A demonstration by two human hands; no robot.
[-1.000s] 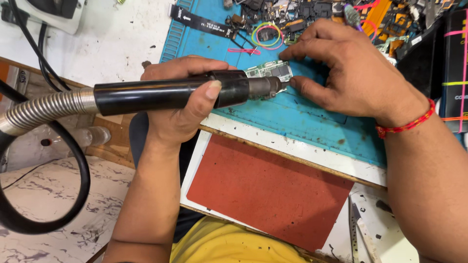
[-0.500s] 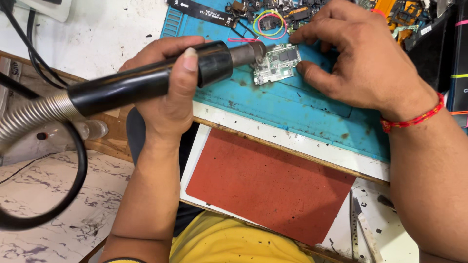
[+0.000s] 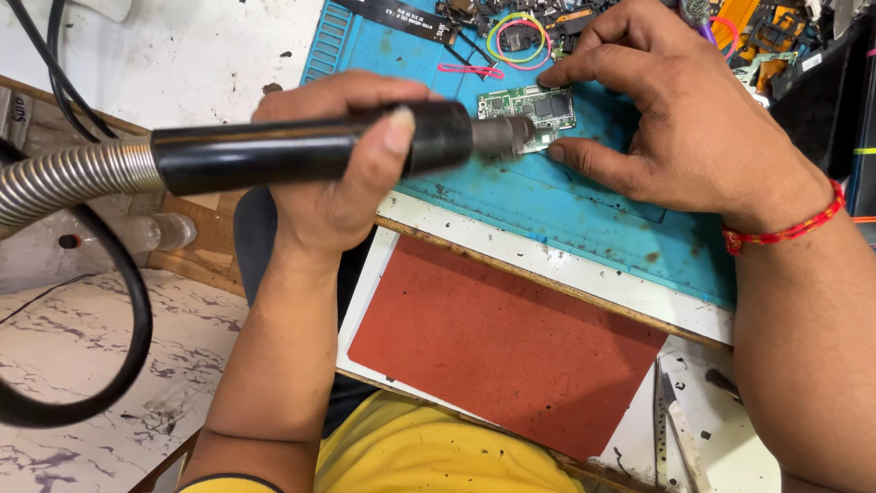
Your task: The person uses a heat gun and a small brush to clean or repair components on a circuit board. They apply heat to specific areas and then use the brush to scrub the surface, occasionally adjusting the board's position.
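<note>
Here a black cylindrical hot-air handpiece (image 3: 310, 151) is being gripped by the left hand (image 3: 342, 183), the fingers wrapped over its smooth barrel and the thumb pressed flat against its near side. A ribbed, flexible metal hose (image 3: 64, 183) is being trailed from the rear of the handpiece toward the left edge, where a thick black cable (image 3: 119, 356) is looped beneath it. The dull metal nozzle (image 3: 505, 134) is being pointed to the right, its tip lying at the left edge of a small green circuit board (image 3: 534, 108).

The circuit board, rectangular and studded with dark square chips and silvery shields, is being held flat on a blue rubbery work mat (image 3: 566, 201). It is being pinned by the right hand (image 3: 680, 128): the forefinger is being pressed on the far right corner and the thumb against the near right edge, so the board is being pinched lightly rather than lifted. A red thread bracelet (image 3: 785, 228) is being worn at that wrist.

At the far side of the mat, coloured rubber bands (image 3: 516, 41), a flat black ribbon strip (image 3: 392, 14) and a heap of small orange and black phone parts (image 3: 766, 36) are lying scattered. Nearer, past the mat's white-edged border, a matt brick-red rectangular pad (image 3: 502, 347) is lying on a stained white shelf, with metal tweezers (image 3: 671, 429) resting just to its right. A yellow shirt (image 3: 438, 456) is showing at the near edge.
</note>
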